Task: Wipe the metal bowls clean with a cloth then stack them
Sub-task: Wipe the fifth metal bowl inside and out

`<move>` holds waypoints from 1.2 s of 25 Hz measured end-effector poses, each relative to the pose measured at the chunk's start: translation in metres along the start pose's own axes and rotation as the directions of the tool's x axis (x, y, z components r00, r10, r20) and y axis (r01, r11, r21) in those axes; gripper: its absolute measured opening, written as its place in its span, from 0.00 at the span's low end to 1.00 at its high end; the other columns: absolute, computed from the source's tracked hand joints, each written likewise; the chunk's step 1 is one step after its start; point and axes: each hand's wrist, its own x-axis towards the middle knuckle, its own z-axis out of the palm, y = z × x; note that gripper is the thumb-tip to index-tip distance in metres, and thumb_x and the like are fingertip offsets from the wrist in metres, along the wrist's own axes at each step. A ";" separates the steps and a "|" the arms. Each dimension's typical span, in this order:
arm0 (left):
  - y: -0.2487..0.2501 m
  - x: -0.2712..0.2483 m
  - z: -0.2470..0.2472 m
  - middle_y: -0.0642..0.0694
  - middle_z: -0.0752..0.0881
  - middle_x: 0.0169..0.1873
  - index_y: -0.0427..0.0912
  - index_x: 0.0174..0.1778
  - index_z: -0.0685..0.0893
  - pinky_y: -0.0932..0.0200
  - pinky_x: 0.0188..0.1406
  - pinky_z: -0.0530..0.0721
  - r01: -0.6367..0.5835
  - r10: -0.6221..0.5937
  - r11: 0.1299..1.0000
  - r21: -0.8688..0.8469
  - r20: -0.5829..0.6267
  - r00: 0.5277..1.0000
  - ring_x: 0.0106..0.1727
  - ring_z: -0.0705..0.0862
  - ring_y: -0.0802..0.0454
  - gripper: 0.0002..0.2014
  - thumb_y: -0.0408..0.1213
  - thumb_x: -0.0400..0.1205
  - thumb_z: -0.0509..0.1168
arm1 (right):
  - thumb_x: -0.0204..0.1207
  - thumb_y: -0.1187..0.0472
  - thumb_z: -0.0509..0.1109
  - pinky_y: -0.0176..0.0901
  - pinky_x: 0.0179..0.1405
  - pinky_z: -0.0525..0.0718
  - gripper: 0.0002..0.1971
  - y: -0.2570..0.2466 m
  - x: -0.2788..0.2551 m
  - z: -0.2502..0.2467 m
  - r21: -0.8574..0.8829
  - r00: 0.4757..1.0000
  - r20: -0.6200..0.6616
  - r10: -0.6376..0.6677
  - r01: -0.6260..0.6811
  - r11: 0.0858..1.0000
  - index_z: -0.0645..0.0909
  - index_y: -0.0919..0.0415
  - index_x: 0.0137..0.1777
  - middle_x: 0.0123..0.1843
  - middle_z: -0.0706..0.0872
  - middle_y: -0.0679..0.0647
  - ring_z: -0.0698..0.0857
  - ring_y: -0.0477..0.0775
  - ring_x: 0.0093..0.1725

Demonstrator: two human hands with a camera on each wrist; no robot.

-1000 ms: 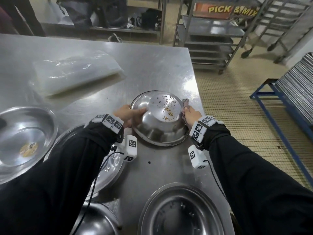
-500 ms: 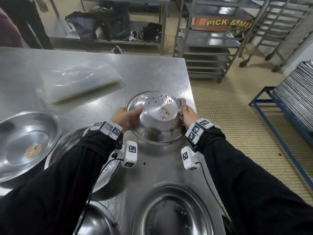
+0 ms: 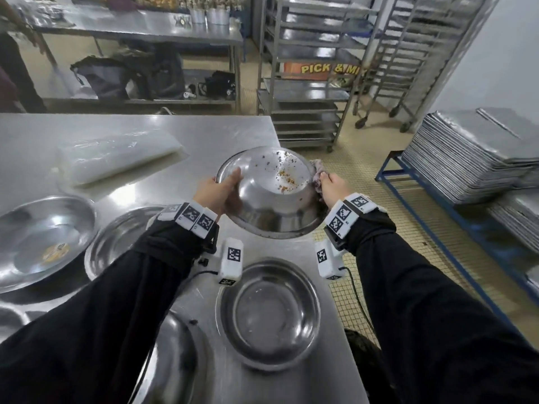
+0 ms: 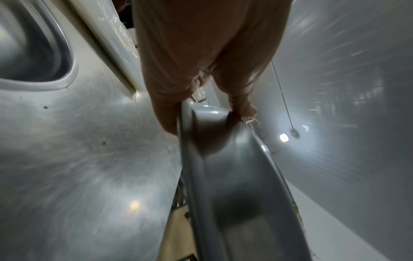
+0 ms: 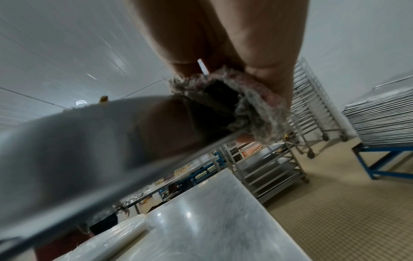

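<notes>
A metal bowl [image 3: 271,205] is held mouth down above the steel table [image 3: 180,132], tilted, with crumbs scattered on its upturned flat base. My left hand [image 3: 224,191] grips its left rim, thumb on the outer wall; the left wrist view shows the same left hand [image 4: 205,118] on that bowl [image 4: 234,176]. My right hand [image 3: 329,185] pinches a grey frayed cloth [image 3: 318,170] against the right rim. In the right wrist view the cloth [image 5: 257,109] wraps over the bowl's [image 5: 78,141] edge under the fingers [image 5: 268,74].
Other metal bowls lie on the table: one near me [image 3: 268,313], one at the far left [image 3: 43,240] with a yellow scrap, one under my left arm [image 3: 116,237]. A plastic-wrapped packet [image 3: 116,156] lies behind. Stacked trays [image 3: 472,158] and wheeled racks [image 3: 306,83] stand right.
The bowl has come up off the table and is held higher, both hands keeping their grip. The cloth stays at the right rim.
</notes>
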 end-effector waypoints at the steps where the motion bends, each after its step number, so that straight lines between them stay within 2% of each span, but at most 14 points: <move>1: -0.002 -0.019 0.008 0.38 0.88 0.52 0.30 0.57 0.82 0.43 0.60 0.85 0.003 -0.003 0.997 0.078 0.001 1.000 0.53 0.87 0.40 0.47 0.74 0.63 0.69 | 0.86 0.53 0.51 0.51 0.63 0.73 0.21 0.010 -0.018 -0.012 -0.012 0.999 -0.029 0.015 -0.015 1.000 0.78 0.68 0.64 0.65 0.80 0.67 0.78 0.65 0.63; 3: -0.005 -0.050 0.025 0.41 0.87 0.46 0.31 0.52 0.82 0.47 0.58 0.84 0.023 -0.026 0.984 0.175 0.014 1.000 0.48 0.85 0.44 0.40 0.72 0.73 0.61 | 0.87 0.54 0.51 0.49 0.60 0.72 0.21 0.029 -0.051 -0.035 -0.030 0.996 -0.065 0.062 -0.064 0.998 0.77 0.68 0.65 0.65 0.79 0.66 0.78 0.65 0.63; 5: -0.009 -0.080 0.044 0.42 0.85 0.39 0.35 0.46 0.82 0.53 0.46 0.83 0.003 -0.013 0.976 0.219 0.046 0.999 0.39 0.83 0.48 0.34 0.69 0.77 0.58 | 0.87 0.54 0.51 0.48 0.58 0.72 0.21 0.052 -0.085 -0.058 -0.022 0.989 -0.106 0.101 -0.104 0.994 0.76 0.68 0.66 0.66 0.79 0.67 0.78 0.65 0.64; 7: -0.018 -0.099 0.063 0.39 0.88 0.48 0.37 0.53 0.82 0.52 0.48 0.86 0.024 -0.047 0.990 0.138 0.165 0.985 0.44 0.87 0.46 0.36 0.71 0.74 0.60 | 0.87 0.53 0.51 0.48 0.59 0.72 0.21 0.074 -0.117 -0.077 0.010 0.978 -0.151 0.147 -0.147 0.989 0.75 0.66 0.68 0.67 0.80 0.65 0.78 0.65 0.65; 9: -0.027 -0.114 0.081 0.38 0.88 0.56 0.39 0.55 0.83 0.47 0.52 0.87 0.062 -0.081 0.994 0.092 0.217 0.973 0.51 0.88 0.44 0.42 0.76 0.64 0.62 | 0.87 0.54 0.51 0.47 0.59 0.72 0.20 0.093 -0.142 -0.092 0.058 0.964 -0.193 0.183 -0.175 0.983 0.75 0.65 0.69 0.67 0.80 0.64 0.78 0.64 0.65; 12: -0.027 -0.149 0.107 0.39 0.86 0.44 0.36 0.49 0.84 0.57 0.34 0.78 -0.016 -0.048 0.970 0.241 0.258 0.965 0.42 0.84 0.45 0.39 0.74 0.75 0.54 | 0.87 0.56 0.52 0.42 0.53 0.71 0.17 0.124 -0.179 -0.116 0.111 0.936 -0.277 0.215 -0.191 0.975 0.75 0.63 0.68 0.65 0.81 0.62 0.79 0.61 0.63; 14: -0.034 -0.163 0.127 0.41 0.84 0.38 0.35 0.48 0.84 0.58 0.30 0.73 -0.040 -0.035 0.963 0.267 0.271 0.962 0.37 0.82 0.48 0.37 0.70 0.79 0.52 | 0.87 0.57 0.53 0.37 0.49 0.69 0.17 0.146 -0.196 -0.131 0.123 0.930 -0.295 0.220 -0.191 0.974 0.76 0.61 0.68 0.61 0.82 0.58 0.80 0.57 0.60; 15: -0.037 -0.168 0.136 0.42 0.84 0.37 0.35 0.49 0.84 0.58 0.29 0.75 -0.034 -0.042 0.966 0.257 0.285 0.958 0.36 0.81 0.50 0.36 0.69 0.79 0.53 | 0.87 0.57 0.54 0.35 0.48 0.68 0.16 0.158 -0.201 -0.136 0.118 0.931 -0.296 0.216 -0.188 0.975 0.77 0.60 0.68 0.58 0.82 0.56 0.80 0.54 0.57; 18: -0.051 -0.175 0.161 0.39 0.87 0.44 0.30 0.54 0.83 0.53 0.42 0.86 -0.017 -0.043 0.980 0.198 0.294 0.955 0.41 0.85 0.47 0.41 0.72 0.75 0.59 | 0.86 0.57 0.55 0.40 0.52 0.75 0.15 0.191 -0.206 -0.148 0.136 0.936 -0.280 0.213 -0.181 0.974 0.79 0.59 0.65 0.55 0.82 0.54 0.80 0.54 0.55; 20: -0.059 -0.175 0.181 0.35 0.88 0.49 0.27 0.56 0.83 0.46 0.55 0.87 -0.010 -0.040 0.982 0.189 0.260 0.965 0.49 0.87 0.41 0.50 0.78 0.66 0.61 | 0.86 0.57 0.55 0.47 0.58 0.77 0.15 0.214 -0.198 -0.158 0.075 0.945 -0.270 0.184 -0.170 0.983 0.79 0.63 0.64 0.59 0.83 0.60 0.81 0.61 0.60; 22: -0.068 -0.169 0.201 0.32 0.87 0.52 0.29 0.59 0.83 0.43 0.59 0.85 -0.020 -0.031 0.977 0.212 0.235 0.972 0.52 0.87 0.38 0.54 0.80 0.61 0.60 | 0.86 0.57 0.55 0.46 0.56 0.74 0.17 0.231 -0.186 -0.170 -0.015 0.956 -0.255 0.146 -0.155 0.988 0.78 0.66 0.64 0.62 0.83 0.63 0.80 0.63 0.61; 25: -0.078 -0.163 0.219 0.33 0.88 0.52 0.37 0.56 0.84 0.43 0.60 0.84 -0.012 -0.039 0.969 0.247 0.201 0.979 0.53 0.87 0.38 0.48 0.81 0.64 0.58 | 0.86 0.57 0.55 0.40 0.49 0.72 0.16 0.241 -0.164 -0.190 -0.061 0.973 -0.222 0.068 -0.084 0.995 0.79 0.63 0.65 0.60 0.84 0.61 0.81 0.61 0.60; 28: -0.082 -0.161 0.234 0.34 0.88 0.49 0.36 0.47 0.85 0.41 0.62 0.83 0.059 -0.082 0.978 0.199 0.106 0.991 0.52 0.87 0.36 0.48 0.83 0.63 0.56 | 0.84 0.58 0.60 0.35 0.38 0.76 0.12 0.238 -0.131 -0.211 -0.042 0.984 -0.149 -0.100 0.095 0.995 0.82 0.54 0.63 0.52 0.87 0.55 0.85 0.55 0.51; 30: -0.079 -0.164 0.240 0.33 0.88 0.51 0.40 0.45 0.83 0.40 0.61 0.83 0.076 -0.085 0.986 0.151 0.054 0.995 0.53 0.87 0.36 0.40 0.78 0.69 0.57 | 0.83 0.59 0.63 0.30 0.40 0.77 0.14 0.228 -0.103 -0.218 -0.032 0.969 -0.086 -0.233 0.232 0.972 0.81 0.51 0.65 0.54 0.88 0.51 0.85 0.50 0.51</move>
